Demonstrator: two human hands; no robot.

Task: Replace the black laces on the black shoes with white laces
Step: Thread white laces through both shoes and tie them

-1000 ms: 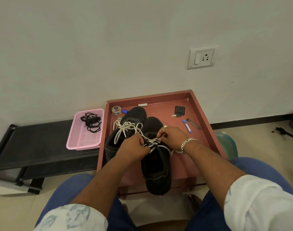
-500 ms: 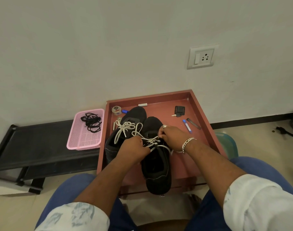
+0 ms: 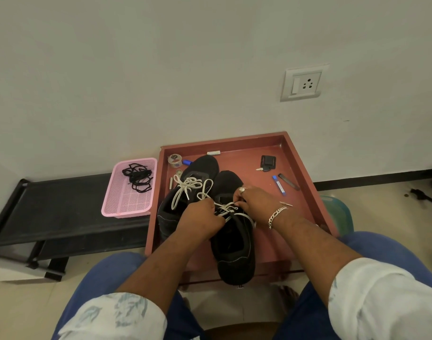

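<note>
Shoes, two black ones, are set side by side on a red tray [image 3: 305,192] in the middle of the frame. A white lace [image 3: 226,208] on the right shoe [image 3: 234,241] is pinched by the left hand [image 3: 200,220] and the right hand [image 3: 255,203]. White laces [image 3: 188,186] are seen on the left shoe [image 3: 183,204] too. Black laces [image 3: 137,176] are piled in a pink basket [image 3: 126,202] at the left.

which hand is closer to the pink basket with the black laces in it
Left. The left hand is on the shoes, on the side towards the pink basket; the right hand is farther off, beyond the left.
</note>
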